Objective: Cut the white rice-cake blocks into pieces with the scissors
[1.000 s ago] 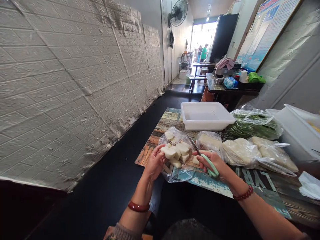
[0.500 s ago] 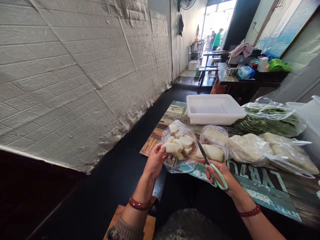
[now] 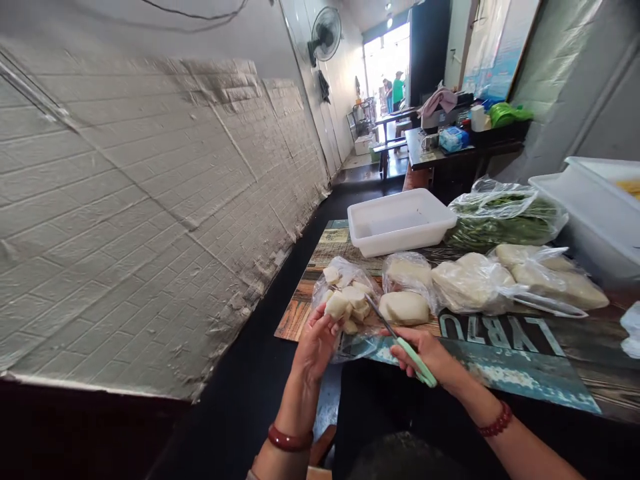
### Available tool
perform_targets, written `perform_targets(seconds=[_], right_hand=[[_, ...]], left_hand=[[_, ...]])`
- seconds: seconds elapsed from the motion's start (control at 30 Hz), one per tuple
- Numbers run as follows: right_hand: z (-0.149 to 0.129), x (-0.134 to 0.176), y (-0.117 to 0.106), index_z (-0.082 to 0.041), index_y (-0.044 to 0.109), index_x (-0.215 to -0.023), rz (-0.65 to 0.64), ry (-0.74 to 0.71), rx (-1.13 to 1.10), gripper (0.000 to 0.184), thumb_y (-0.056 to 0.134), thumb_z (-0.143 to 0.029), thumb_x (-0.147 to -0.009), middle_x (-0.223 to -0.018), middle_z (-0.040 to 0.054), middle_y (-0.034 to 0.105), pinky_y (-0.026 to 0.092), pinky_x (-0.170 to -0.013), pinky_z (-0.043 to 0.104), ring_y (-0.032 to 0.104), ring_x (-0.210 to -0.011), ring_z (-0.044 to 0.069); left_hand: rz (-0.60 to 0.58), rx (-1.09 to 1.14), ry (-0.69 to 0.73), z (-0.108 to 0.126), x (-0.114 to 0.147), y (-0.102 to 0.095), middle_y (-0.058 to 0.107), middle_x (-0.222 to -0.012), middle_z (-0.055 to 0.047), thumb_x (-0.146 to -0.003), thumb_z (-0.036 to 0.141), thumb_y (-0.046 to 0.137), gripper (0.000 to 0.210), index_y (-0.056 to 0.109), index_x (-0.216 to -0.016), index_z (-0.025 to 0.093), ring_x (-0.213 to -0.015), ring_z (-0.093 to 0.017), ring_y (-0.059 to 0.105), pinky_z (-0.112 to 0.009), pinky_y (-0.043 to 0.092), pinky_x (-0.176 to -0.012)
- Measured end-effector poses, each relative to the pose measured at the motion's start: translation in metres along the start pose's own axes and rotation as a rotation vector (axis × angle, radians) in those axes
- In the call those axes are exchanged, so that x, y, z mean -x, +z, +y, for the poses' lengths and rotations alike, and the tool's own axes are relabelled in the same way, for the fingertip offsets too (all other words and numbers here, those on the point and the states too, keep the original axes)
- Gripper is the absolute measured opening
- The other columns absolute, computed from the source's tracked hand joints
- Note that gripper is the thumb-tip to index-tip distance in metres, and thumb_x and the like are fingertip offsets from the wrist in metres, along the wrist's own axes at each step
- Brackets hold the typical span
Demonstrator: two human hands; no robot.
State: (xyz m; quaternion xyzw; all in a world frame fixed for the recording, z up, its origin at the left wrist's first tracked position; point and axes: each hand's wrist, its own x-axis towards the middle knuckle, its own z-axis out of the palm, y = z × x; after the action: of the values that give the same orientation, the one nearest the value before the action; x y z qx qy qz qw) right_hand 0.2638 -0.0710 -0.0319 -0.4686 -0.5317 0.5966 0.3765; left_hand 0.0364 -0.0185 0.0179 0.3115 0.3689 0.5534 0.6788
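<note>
Green-handled scissors [image 3: 407,348] fill the grasping right fingers [image 3: 401,332]; left fingers [image 3: 317,319], half-hidden, seemingly pinch a pale piece [image 3: 337,305]. Patterned tabletop [image 3: 530,380]; fan [image 3: 326,35] at twelve o'clock.

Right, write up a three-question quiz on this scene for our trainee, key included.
1. Which hand holds the metal-bladed scissors with pale green handles?
2. True or false: the shallow, rectangular white plastic tub lies upside down.
3. What does the bare left hand hold?
A) a pale pink cloth
B) an off-white cut chunk
C) a leafy green bunch

Key:
1. The right hand.
2. False; the tub's open side faces up.
3. B.
</note>
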Motion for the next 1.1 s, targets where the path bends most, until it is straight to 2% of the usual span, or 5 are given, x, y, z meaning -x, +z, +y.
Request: perform_targets(seconds=[0.13,0.27,0.53,0.8,1.1], right_hand=[[-0.013,0.006,0.003,-0.016,0.069,-0.115,-0.020,-0.150,0.225,0.046,0.066,-0.047,-0.081,-0.071,0.0006,0.065,0.046,-0.052,0.023,0.056,-0.056,0.014],[-0.028,0.009,0.001,-0.015,0.067,-0.121,-0.015,-0.256,0.412,0.051,0.065,-0.049,-0.083,-0.092,0.0069,0.072,0.050,-0.072,0.029,0.064,-0.079,0.022],[-0.032,0.010,0.004,-0.014,0.061,-0.129,-0.059,-0.269,0.419,0.058,0.061,-0.051,-0.085,-0.089,0.0057,0.072,0.049,-0.071,0.029,0.062,-0.077,0.021],[-0.040,0.023,0.007,-0.011,0.054,-0.135,-0.022,-0.191,0.475,0.061,0.062,-0.045,-0.085,-0.092,0.0077,0.072,0.051,-0.079,0.033,0.064,-0.080,0.022],[-0.050,0.023,0.018,-0.012,0.047,-0.143,-0.025,-0.086,0.661,0.079,0.075,-0.039,-0.074,-0.124,0.0171,0.065,0.048,-0.096,0.041,0.062,-0.110,0.031]], left_hand=[[-0.022,-0.003,0.009,-0.007,0.006,0.010,0.069,-0.111,-0.006,-0.071,0.023,0.080,0.042,0.067,-0.110,0.017,-0.084,-0.012,0.065,-0.017,0.050,-0.064],[-0.083,-0.103,-0.042,-0.011,0.013,0.017,0.068,-0.111,-0.008,-0.069,0.019,0.081,0.049,0.066,-0.116,0.016,-0.090,-0.018,0.066,-0.024,0.054,-0.074],[-0.155,-0.064,-0.067,-0.007,0.014,0.016,0.067,-0.115,-0.009,-0.072,0.028,0.081,0.051,0.060,-0.118,0.019,-0.096,-0.025,0.068,-0.041,0.055,-0.088],[-0.047,0.044,0.006,-0.008,0.010,0.006,0.065,-0.122,-0.007,-0.071,0.024,0.081,0.056,0.060,-0.123,0.022,-0.096,-0.018,0.066,-0.024,0.054,-0.074],[-0.086,0.013,0.046,-0.002,0.016,0.007,0.063,-0.124,-0.009,-0.070,0.026,0.082,0.056,0.063,-0.122,0.021,-0.094,-0.019,0.066,-0.025,0.055,-0.071]])
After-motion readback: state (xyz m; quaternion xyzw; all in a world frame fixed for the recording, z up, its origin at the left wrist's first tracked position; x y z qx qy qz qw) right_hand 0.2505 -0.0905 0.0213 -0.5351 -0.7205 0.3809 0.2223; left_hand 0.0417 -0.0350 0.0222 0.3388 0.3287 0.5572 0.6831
